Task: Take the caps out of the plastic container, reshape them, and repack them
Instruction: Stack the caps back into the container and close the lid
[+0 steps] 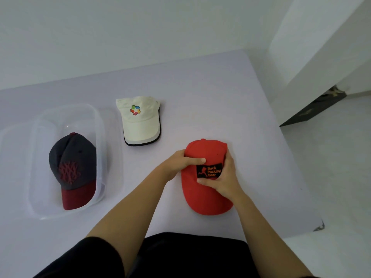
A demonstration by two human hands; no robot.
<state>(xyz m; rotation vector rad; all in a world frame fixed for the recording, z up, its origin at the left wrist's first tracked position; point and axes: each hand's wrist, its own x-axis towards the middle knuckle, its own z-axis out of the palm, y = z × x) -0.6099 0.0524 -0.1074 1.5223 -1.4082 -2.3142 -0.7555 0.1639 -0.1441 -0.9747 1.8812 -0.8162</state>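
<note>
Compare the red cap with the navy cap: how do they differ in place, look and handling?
The red cap lies on the table; the navy cap sits inside the clear plastic container. The red cap is one colour with a black patch; the navy cap has a maroon brim and maroon emblem. The left hand and right hand grip the red cap; nothing touches the navy cap. Both brims point toward the person.

You are working under soft, even, fairly bright light that is washing the wall and floor pale, while the caps and your arms are casting only faint, short shadows on the lavender table. The clear plastic container is catching mild glare along its rim. The wide lens is bending the table edges, and the whole frame is looking slightly soft.
</note>
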